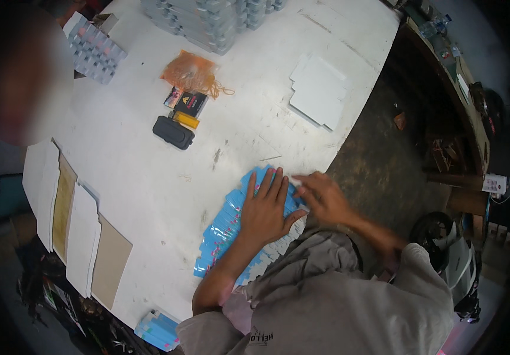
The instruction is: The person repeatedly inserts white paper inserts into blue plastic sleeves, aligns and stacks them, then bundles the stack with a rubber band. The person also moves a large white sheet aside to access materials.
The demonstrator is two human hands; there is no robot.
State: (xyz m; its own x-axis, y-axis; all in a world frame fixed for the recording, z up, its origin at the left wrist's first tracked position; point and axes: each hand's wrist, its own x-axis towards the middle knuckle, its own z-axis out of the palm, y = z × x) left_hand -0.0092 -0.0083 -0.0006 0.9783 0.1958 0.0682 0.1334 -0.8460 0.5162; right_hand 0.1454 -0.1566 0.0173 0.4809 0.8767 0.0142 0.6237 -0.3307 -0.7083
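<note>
A fanned row of flat blue-and-white printed card pieces [222, 228] lies overlapping along the near edge of the white table, just in front of my body. My left hand [268, 204] rests flat on top of the row with its fingers spread. At the row's far right end is my right hand [321, 198], its thumb and forefinger drawn together by the edge of the cards. A small whitish bit shows at those fingertips, too small to name. My left forearm covers part of the row.
On the table [255, 118] sit an orange plastic bag [189, 71] with rubber bands, a black box [193, 104], a yellow lighter [186, 120] and a black case [173, 132]. White cut card [320, 89] lies right; grey stacks [196, 21] stand far. A blurred person [36, 77] is at left.
</note>
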